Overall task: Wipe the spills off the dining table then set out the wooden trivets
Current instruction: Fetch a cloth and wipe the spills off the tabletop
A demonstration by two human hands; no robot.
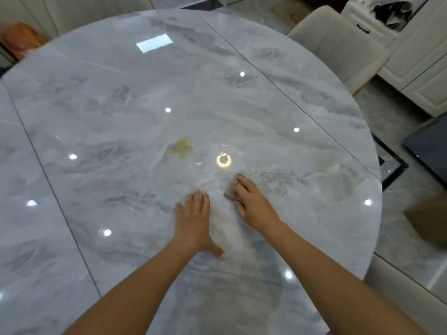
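A round grey marble dining table [121, 105] fills the view. A yellowish spill [182, 147] lies near its middle, just beyond my hands. My right hand [254, 204] presses a small brownish cloth [231, 188] flat on the tabletop, right of and nearer than the spill. My left hand [194, 218] rests palm-down on the table beside it, fingers spread, holding nothing. No wooden trivets are in view.
A cream upholstered chair [338, 42] stands at the table's far right edge, with white cabinets [416, 68] behind it. A brown box [428, 218] sits on the floor at the right. An orange object [21, 37] shows at the far left. Ceiling lights reflect on the glossy top.
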